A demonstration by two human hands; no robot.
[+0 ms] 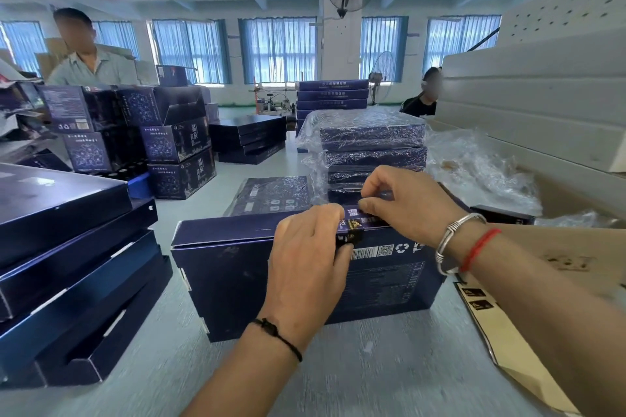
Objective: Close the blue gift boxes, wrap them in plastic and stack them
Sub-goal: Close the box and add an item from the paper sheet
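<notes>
A flat dark-blue gift box [237, 267] lies on the pale table in front of me, printed underside up, with a barcode and QR code showing. My left hand [308, 257] curls over its far edge and its fingers pinch the box's flap there. My right hand [406, 203] pinches the same flap from the far side, fingertips bent onto it. Just behind stands a stack of blue boxes wrapped in clear plastic [372, 145]. One more blue box [271, 195] lies flat beside that stack.
A pile of open blue boxes [67, 257] fills the left side. Loose plastic film [481, 162] and brown cardboard [559, 257] lie right. White foam slabs [542, 105] rise far right. Further stacked boxes [176, 145] and two seated people are behind.
</notes>
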